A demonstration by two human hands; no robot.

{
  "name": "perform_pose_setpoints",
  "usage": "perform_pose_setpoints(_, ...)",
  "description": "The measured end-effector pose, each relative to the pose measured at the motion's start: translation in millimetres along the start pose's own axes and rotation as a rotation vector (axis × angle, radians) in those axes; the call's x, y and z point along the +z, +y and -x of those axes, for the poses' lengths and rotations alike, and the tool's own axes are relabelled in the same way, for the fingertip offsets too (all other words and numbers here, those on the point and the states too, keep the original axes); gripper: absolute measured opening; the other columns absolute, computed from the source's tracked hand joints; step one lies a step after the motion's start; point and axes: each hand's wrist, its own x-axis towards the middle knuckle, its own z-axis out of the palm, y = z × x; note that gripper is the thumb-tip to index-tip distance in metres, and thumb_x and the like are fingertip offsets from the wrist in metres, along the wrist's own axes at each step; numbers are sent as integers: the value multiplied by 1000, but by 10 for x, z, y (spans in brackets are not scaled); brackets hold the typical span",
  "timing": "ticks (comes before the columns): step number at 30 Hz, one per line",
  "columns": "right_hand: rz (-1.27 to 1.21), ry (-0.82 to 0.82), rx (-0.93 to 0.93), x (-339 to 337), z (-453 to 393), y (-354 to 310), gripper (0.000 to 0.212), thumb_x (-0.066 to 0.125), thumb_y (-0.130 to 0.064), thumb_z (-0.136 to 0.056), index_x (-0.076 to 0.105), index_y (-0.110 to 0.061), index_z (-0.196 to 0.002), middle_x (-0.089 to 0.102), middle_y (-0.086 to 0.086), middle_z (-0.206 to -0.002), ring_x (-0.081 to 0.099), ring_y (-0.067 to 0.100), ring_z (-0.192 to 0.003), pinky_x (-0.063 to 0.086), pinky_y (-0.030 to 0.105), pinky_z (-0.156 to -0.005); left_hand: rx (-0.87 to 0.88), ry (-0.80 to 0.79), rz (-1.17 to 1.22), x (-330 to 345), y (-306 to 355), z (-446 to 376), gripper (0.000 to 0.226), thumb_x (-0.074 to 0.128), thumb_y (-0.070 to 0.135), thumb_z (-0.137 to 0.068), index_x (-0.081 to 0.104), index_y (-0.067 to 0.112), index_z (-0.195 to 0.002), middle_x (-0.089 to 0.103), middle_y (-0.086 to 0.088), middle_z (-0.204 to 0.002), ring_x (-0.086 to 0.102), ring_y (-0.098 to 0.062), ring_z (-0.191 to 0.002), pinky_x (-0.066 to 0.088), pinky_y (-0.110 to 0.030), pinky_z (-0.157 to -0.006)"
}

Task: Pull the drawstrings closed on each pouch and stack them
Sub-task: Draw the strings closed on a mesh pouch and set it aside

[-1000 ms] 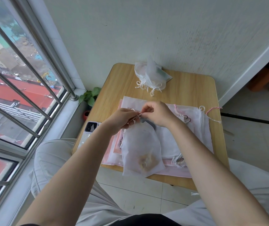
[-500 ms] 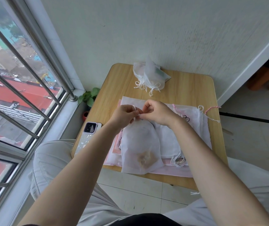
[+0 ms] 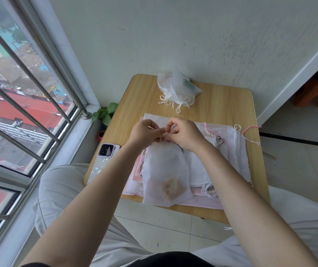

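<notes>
A sheer white pouch [image 3: 164,174] with a brownish lump in its bottom hangs over the small wooden table's [image 3: 229,105] front edge. My left hand [image 3: 144,132] and my right hand [image 3: 184,132] meet at its mouth, each pinching the thin drawstring there with curled fingers. The string itself is mostly hidden between my fingertips. Under the pouch lies a layer of flat white and pink pouches [image 3: 231,157]. A heap of closed white pouches [image 3: 177,87] with tied strings sits at the table's back edge by the wall.
A phone [image 3: 104,160] lies on the table's left front corner. Loose pink and white strings [image 3: 248,130] trail at the right edge. A small potted plant [image 3: 105,114] stands on the floor by the barred window. My knees flank the table.
Both hands have drawn closer together at the pouch mouth and shifted slightly away from me. The pouch mouth looks more gathered than before.
</notes>
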Motion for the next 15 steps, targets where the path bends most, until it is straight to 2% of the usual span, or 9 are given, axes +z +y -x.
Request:
perform_pose_setpoints(3, 64, 21, 3, 22, -13, 18, 14, 74, -10, -81, 61, -17, -85, 70, -5, -67, 66, 5, -68, 49, 22, -65, -27, -74, 10, -74, 46, 24, 12, 70, 12, -82, 62, 4, -86, 73, -11, -74, 67, -16, -63, 45, -22, -51)
perform_pose_setpoints(6, 99, 35, 7, 40, -11, 9, 11, 72, -11, -81, 64, -18, -83, 70, -4, -68, 66, 9, -69, 47, 22, -62, -9, -171, -95, -112, 73, 55, 24, 79, 15, -76, 65, 7, -94, 72, -5, -81, 62, -12, -70, 45, -20, -59)
perform_pose_setpoints(10, 147, 41, -1, 51, -4, -32, 10, 68, -9, -84, 65, -19, -84, 69, -4, -70, 66, 11, -70, 39, 18, -51, 31, -134, -174, -73, 51, 52, 28, 84, 21, -72, 64, 13, -90, 63, 3, -81, 56, -13, -74, 45, -25, -67)
perform_pose_setpoints(15, 197, 60, -25, 19, 3, -42, 1, 70, -17, -86, 69, -17, -87, 69, -4, -74, 64, 12, -72, 42, 22, -58, 102, -47, -183, -29, 48, 47, 19, 77, 13, -76, 61, 12, -85, 60, 6, -77, 53, -11, -69, 40, -19, -58)
